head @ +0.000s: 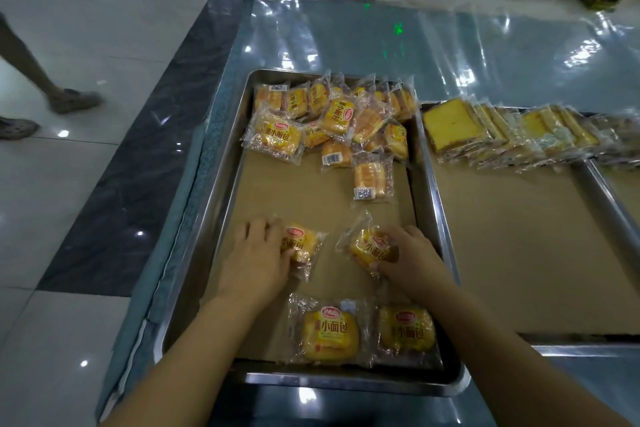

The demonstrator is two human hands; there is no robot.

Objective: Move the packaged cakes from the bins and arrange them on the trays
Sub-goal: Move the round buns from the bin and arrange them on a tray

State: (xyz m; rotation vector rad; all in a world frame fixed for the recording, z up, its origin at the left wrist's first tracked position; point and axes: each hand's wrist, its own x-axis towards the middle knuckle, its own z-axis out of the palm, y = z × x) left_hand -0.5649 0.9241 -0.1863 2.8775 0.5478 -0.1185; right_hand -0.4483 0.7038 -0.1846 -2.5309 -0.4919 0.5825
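Observation:
A steel tray lined with brown paper lies in front of me. My left hand grips a yellow packaged cake at the tray's lower left. My right hand grips another packaged cake to the right of it. Two packaged cakes lie flat side by side in a row at the tray's near edge. A loose heap of several packaged cakes fills the far end of the tray, with one single pack lying below it.
A second paper-lined tray sits to the right, with a row of overlapping sliced-cake packs along its far end. Clear plastic sheet covers the table beyond. A person's legs and sandals stand on the tiled floor at left.

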